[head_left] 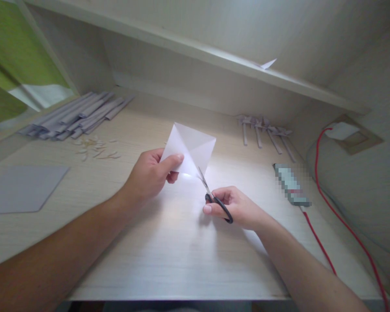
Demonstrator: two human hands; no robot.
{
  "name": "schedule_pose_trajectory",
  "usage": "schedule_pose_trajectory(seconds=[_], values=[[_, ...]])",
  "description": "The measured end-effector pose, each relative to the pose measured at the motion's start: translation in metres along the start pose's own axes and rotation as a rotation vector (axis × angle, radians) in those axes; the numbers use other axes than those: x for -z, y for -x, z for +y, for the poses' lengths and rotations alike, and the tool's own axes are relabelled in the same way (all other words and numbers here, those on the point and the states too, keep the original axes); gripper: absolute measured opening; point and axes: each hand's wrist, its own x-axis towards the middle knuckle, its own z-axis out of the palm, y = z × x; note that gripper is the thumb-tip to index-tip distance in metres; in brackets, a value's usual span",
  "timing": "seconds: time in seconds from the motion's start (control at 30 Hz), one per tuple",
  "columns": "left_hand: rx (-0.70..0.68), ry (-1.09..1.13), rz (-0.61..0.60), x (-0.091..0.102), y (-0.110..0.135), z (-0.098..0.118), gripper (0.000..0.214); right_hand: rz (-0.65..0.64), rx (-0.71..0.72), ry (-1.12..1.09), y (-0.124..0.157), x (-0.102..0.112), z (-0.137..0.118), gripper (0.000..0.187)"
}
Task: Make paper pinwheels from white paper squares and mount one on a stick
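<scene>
A white square of paper [195,141] with diagonal creases is held above the desk. My left hand [154,171] grips it at its lower left edge, thumb on top and fingers beneath. My right hand [234,206] has its fingers in the black handles of a pair of scissors [212,190]. The scissor blades point up and to the left and meet the paper at its lower right corner. How far they cut into it cannot be made out.
Rolled paper tubes [81,112] are piled at the back left, with small pale slips [92,145] before them. A paper stack [22,188] lies left. Several paper pinwheels on sticks [258,130], a phone [290,184] and a red cable [331,203] are right. A shelf [195,47] overhangs the back.
</scene>
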Motion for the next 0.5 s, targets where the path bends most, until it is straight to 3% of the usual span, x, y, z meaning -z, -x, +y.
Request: schedule_pose_trajectory(seconds=[0.5], values=[[-0.012, -0.045, 0.001, 0.0004, 0.0005, 0.0017, 0.035, 0.024, -0.042, -0.017, 0.0007, -0.0020, -0.0045, 0.061]])
